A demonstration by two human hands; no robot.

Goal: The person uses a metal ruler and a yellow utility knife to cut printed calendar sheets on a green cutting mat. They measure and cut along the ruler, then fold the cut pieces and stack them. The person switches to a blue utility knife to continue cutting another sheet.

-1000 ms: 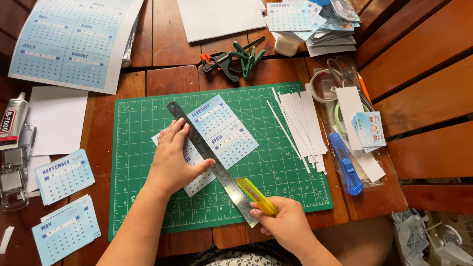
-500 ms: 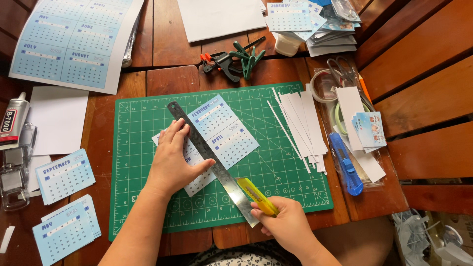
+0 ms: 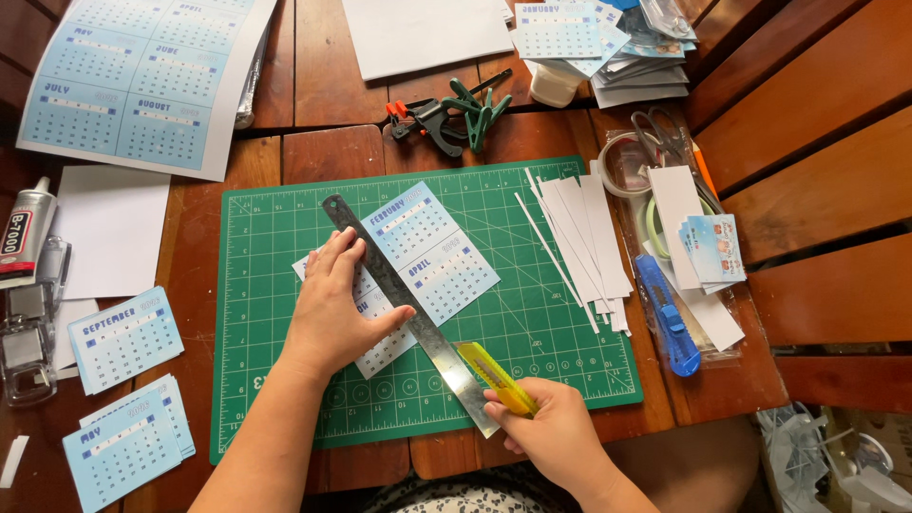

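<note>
Calendar sheet (image 3: 418, 261) lies under my steel ruler (image 3: 404, 304), left hand (image 3: 332, 313) spread flat pinning it; right hand (image 3: 551, 432) clamps the yellow utility knife (image 3: 494, 377), trimming step; next needs a steady pull along the edge.

- Left hand (image 3: 334, 313), right hand (image 3: 556, 439): bare, no gloves, no rings or watch seen.
- Forearms bare, no sleeves in view.
- Black-and-white speckled garment (image 3: 446, 496) at bottom edge.

I see a reddish-brown slatted wooden table (image 3: 817, 142) in even daylight. Crumpled plastic bags (image 3: 836, 456) lie below its right edge.
</note>
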